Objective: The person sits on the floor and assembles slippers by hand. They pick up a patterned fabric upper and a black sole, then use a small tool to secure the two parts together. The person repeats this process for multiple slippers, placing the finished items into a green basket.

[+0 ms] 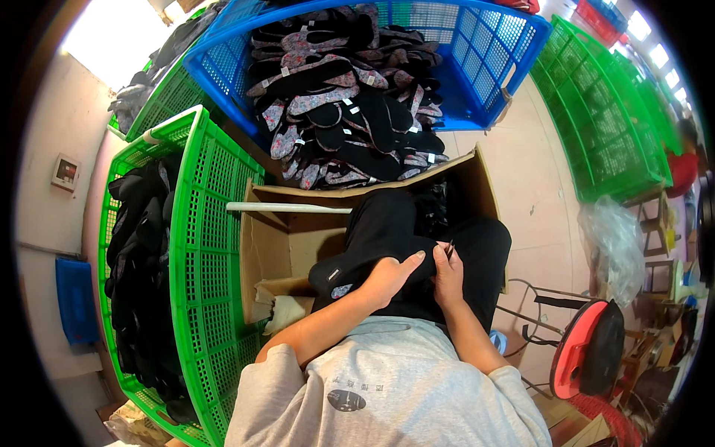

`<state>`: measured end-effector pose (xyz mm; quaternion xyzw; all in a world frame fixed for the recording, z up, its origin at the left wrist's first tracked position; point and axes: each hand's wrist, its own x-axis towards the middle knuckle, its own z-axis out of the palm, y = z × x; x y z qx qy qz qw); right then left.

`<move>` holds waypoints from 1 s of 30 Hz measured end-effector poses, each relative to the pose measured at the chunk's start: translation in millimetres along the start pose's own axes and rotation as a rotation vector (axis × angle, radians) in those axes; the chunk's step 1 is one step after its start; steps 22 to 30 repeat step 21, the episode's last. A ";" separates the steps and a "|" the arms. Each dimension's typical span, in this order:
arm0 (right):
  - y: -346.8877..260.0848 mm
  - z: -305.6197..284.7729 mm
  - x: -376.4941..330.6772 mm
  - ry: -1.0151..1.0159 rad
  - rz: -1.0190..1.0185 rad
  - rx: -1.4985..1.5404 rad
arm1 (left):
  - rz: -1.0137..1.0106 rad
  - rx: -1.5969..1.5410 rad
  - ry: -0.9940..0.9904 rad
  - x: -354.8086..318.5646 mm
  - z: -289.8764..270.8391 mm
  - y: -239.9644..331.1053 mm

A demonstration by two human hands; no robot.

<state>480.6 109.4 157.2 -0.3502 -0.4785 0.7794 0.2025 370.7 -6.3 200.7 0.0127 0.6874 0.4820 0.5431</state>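
Note:
A black fabric piece [334, 276], shaped like a slipper or mitten, lies across my lap with a small tag and a coloured patch near its left end. My left hand [393, 280] grips it, thumb on top and fingers hidden beneath. Close beside it, my right hand [447, 277] is closed at the piece's right end. A small dark pointed tool [450, 249], perhaps thread snips, sticks up from the right fingers. Black cloth on black trousers hides the piece's exact outline.
Ahead, a blue crate [488, 63] bears a heap of black and floral pieces [346, 104]. An open cardboard box [298, 249] surrounds my knees. At left stands a green crate [212, 261] of dark pieces. Green crates [596, 112] and a red-topped stool [573, 350] are at right.

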 end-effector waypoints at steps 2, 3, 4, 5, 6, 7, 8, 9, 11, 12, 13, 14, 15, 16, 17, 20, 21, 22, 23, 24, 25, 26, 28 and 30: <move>2.0 -5.0 2.8 0.043 0.039 0.014 | -0.013 0.208 -0.033 -7.3 -2.3 10.5; -0.7 -2.2 4.9 0.062 0.055 0.022 | 0.209 0.381 -0.018 -15.1 -2.8 13.5; -4.8 0.5 4.2 0.092 0.071 0.072 | 0.431 0.553 -0.001 -27.3 -1.6 13.7; 4.0 -7.5 11.0 0.158 0.070 0.111 | 0.659 0.728 0.011 -41.2 0.1 16.5; -1.3 -8.4 12.0 0.164 0.061 0.133 | 1.038 0.750 0.187 -62.9 1.2 22.0; -7.3 -9.9 13.3 0.169 0.052 0.154 | 1.159 0.704 0.233 -75.3 -4.9 32.8; -10.3 -15.3 15.8 0.142 0.048 0.172 | 1.281 0.655 0.280 -86.8 -16.1 43.8; -10.4 -21.5 20.6 0.130 0.027 0.189 | 1.404 0.603 0.326 -96.1 -27.8 54.1; -12.8 -28.8 25.8 0.111 -0.022 0.184 | 1.366 0.631 0.647 -99.3 -52.8 68.5; -22.4 -22.2 24.5 0.116 -0.029 0.198 | 1.299 0.701 0.739 -92.5 -61.8 67.4; -21.2 -25.2 23.9 0.099 -0.042 0.231 | 1.223 0.766 0.833 -81.5 -70.7 60.1; -20.2 -30.1 25.4 0.049 -0.067 0.285 | 1.065 0.705 0.717 -61.1 -79.6 36.8; -26.8 -29.6 21.2 0.037 -0.080 0.297 | 0.678 0.331 0.320 -62.2 -84.5 35.6; -27.3 -38.5 23.5 -0.042 -0.103 0.309 | 0.564 0.346 0.242 -64.3 -82.0 35.4; -32.1 -38.7 20.9 -0.066 -0.114 0.316 | 0.479 0.220 0.111 -52.2 -81.8 17.5; -25.4 -57.8 28.5 -0.068 -0.164 0.314 | 0.315 0.067 -0.233 -52.2 -77.9 -9.0; -28.6 -61.0 27.6 -0.060 -0.160 0.300 | 0.326 0.059 -0.205 -56.9 -84.0 -9.6; -28.6 -61.0 27.6 -0.060 -0.160 0.300 | 0.326 0.059 -0.205 -56.9 -84.0 -9.6; -28.6 -61.0 27.6 -0.060 -0.160 0.300 | 0.326 0.059 -0.205 -56.9 -84.0 -9.6; -28.6 -61.0 27.6 -0.060 -0.160 0.300 | 0.326 0.059 -0.205 -56.9 -84.0 -9.6; -28.6 -61.0 27.6 -0.060 -0.160 0.300 | 0.326 0.059 -0.205 -56.9 -84.0 -9.6; -28.6 -61.0 27.6 -0.060 -0.160 0.300 | 0.326 0.059 -0.205 -56.9 -84.0 -9.6; -28.6 -61.0 27.6 -0.060 -0.160 0.300 | 0.326 0.059 -0.205 -56.9 -84.0 -9.6; -28.6 -61.0 27.6 -0.060 -0.160 0.300 | 0.326 0.059 -0.205 -56.9 -84.0 -9.6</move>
